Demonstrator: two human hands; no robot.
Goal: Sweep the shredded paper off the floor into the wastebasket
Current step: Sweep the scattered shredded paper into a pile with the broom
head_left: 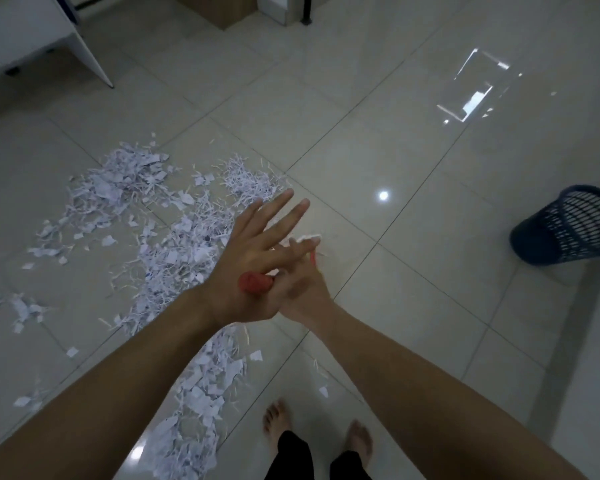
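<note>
Your right hand (pixel 300 289) gripped the red broom handle (pixel 255 283); your left hand (pixel 253 261) overlapped it, fingers spread. White shredded paper (pixel 174 244) lay left; the dark mesh wastebasket (pixel 568 226) stood well apart at the right edge.

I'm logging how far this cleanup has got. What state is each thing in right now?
Shredded paper: scattered on the floor, not yet swept.
Wastebasket: tilted, away from the paper, contents not visible.
Red handle: between the two hands, its lower part hidden.
Left hand: fingers spread, palm over the handle's end.
Right hand: curled around the handle.
Floor: glossy tiles.
</note>
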